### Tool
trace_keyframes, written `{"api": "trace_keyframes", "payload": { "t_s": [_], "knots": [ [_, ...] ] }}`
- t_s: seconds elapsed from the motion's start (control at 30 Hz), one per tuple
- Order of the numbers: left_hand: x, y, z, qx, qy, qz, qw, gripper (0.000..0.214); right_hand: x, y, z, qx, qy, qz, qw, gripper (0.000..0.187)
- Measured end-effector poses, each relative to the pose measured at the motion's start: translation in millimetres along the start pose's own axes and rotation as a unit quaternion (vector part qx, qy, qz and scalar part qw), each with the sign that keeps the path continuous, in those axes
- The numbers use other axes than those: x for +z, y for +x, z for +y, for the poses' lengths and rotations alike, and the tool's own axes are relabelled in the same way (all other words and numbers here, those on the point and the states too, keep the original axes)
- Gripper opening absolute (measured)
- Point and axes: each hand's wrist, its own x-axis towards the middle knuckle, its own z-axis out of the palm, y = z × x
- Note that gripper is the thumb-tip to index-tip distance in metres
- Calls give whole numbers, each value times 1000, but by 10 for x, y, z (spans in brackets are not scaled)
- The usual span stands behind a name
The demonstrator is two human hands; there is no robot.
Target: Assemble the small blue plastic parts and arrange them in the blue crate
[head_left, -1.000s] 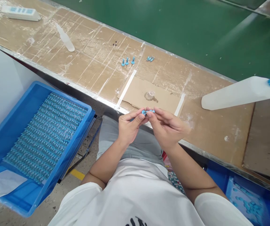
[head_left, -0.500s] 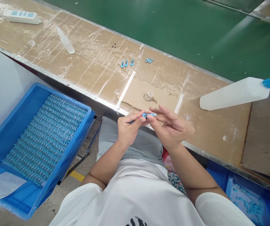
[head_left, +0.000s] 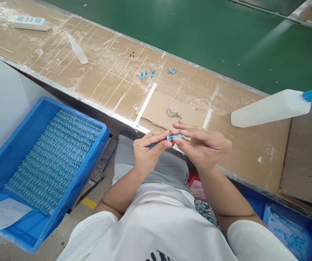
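Well, from the head view, the left hand (head_left: 147, 151) pinches a small blue disc-ended plastic piece (head_left: 169, 137); the right hand (head_left: 203, 148) nips its other end, spare fingers spread. Uneven pressure could flip it toward the clear plastic cup (head_left: 172, 111) beyond them.

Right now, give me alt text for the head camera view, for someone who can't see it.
A person's left hand and right hand hold a small blue part near a brown table. On it are three upright blue pieces and a small cup; a blue bin with rows of parts sits at left.
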Motion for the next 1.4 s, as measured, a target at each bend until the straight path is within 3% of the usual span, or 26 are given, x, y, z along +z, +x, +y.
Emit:
{"api": "trace_keyframes", "payload": {
  "t_s": [0.1,0.37,0.67,1.0,1.17,1.4],
  "knots": [
    [-17,-18,-5,36,13,-2,999,24,-34,30,-40,7,18,-20,1000,26],
    [-42,-41,-1,41,13,-13,999,26,-26,43,-143,70,47,-19,996,34],
    [-23,-55,33,-70,-67,-20,995,21,-34,48,-143,110,97,-38,988,43],
    [14,-27,32,-121,-147,-29,981,18,9,119,-151,181,112,-87,973,43],
    [-15,3,62,-155,-147,-1,977,26,38,181,-163,190,111,-107,970,40],
    [-89,108,105,-172,-174,35,969,38,192,252,-141,230,111,-76,964,39]
  ]
}}
